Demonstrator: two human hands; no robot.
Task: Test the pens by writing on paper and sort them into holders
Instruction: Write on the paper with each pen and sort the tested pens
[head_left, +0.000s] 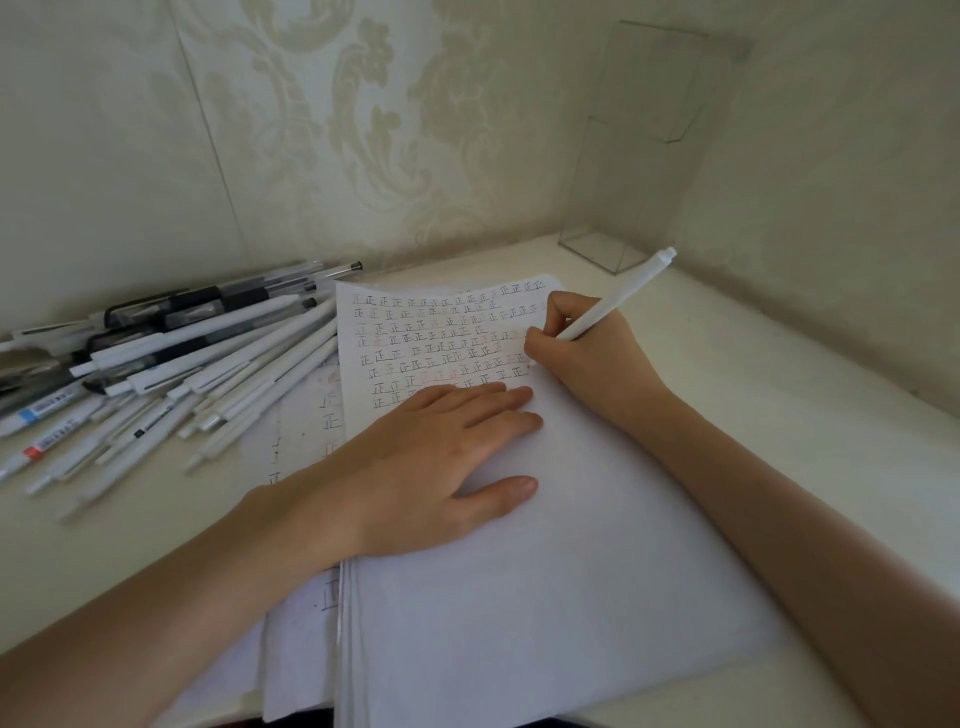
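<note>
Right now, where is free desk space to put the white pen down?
Free: the bare desk right of the paper stack, from the right hand back to the clear holder. Crowded: the left side, covered by the pen pile beside the paper.

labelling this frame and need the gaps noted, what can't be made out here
Head view:
1. Writing end of the white pen: hidden by the fingers of the right hand.
2. Lower rows of marks on the paper: covered by the left hand.
3. Pile of pens: cut off by the left edge; label print too small to read.
</note>
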